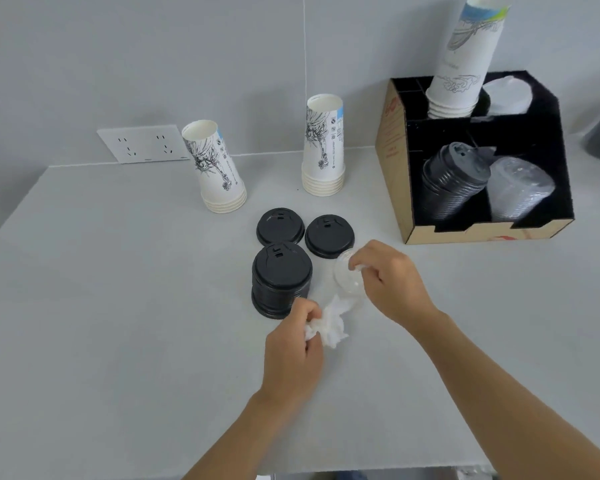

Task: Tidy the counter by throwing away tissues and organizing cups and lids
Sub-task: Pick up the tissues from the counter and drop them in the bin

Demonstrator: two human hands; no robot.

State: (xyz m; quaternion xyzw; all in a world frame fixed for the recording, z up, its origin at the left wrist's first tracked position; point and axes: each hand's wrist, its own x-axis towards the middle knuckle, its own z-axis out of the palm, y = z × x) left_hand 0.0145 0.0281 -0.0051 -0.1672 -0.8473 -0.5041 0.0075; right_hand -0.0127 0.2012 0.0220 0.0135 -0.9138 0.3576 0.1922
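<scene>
Now | left fingers point(303, 311) clutch tissue point(331, 323) | right fingers point(359, 259) pinch clear lid point(349, 278)

counter point(101, 306) open at left, black lid stack point(281, 284) beside hands

A pale grey counter point(101, 289) meets a grey wall point(153, 64) bearing a white socket plate point(142, 143).

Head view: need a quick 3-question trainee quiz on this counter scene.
1. True or false: the left hand grips a crumpled tissue.
2. How many upside-down cup stacks stand on the bare counter, outside the cardboard organizer? A) one B) two C) four
3. The two single lids lying flat by the lid stack are ____ in colour.

Key: 1 true; 2 B; 3 black
</scene>
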